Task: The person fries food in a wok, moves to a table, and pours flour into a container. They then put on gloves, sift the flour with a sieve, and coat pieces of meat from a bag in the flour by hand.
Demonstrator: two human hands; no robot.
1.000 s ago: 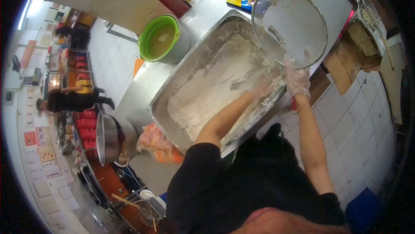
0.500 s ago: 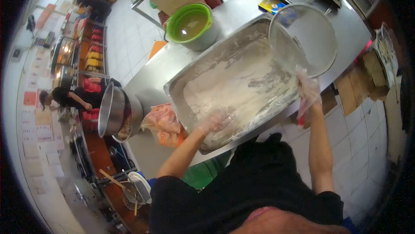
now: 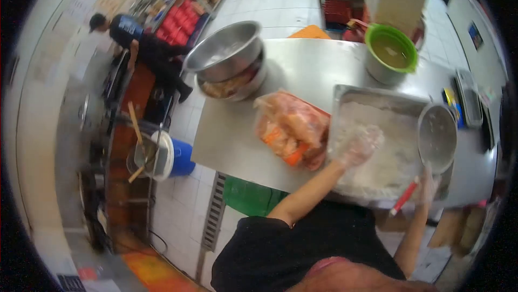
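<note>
My left hand (image 3: 362, 145), in a clear plastic glove, is over the left part of a metal tray (image 3: 339, 176) of white flour. Its fingers are blurred, and whether they hold anything is unclear. At the tray's right side my right hand (image 3: 427, 187), also gloved, grips the handle of a round sieve (image 3: 437, 136). The sieve's red handle end (image 3: 403, 197) sticks out beside that hand. Left of the tray lies a clear bag of raw meat (image 3: 294, 125) with orange print.
Stacked metal bowls (image 3: 226, 55) stand at the table's (image 3: 221, 135) left end. A green strainer (image 3: 392, 49) in a pot is behind the tray. A person (image 3: 140, 44) stands at the far left. A blue bucket (image 3: 181, 157) is on the floor.
The view has swung left, so the table, tray and bowls appear further right. My left hand has lifted a little from the flour. The sieve stays in my right hand, now at the tray's right edge.
</note>
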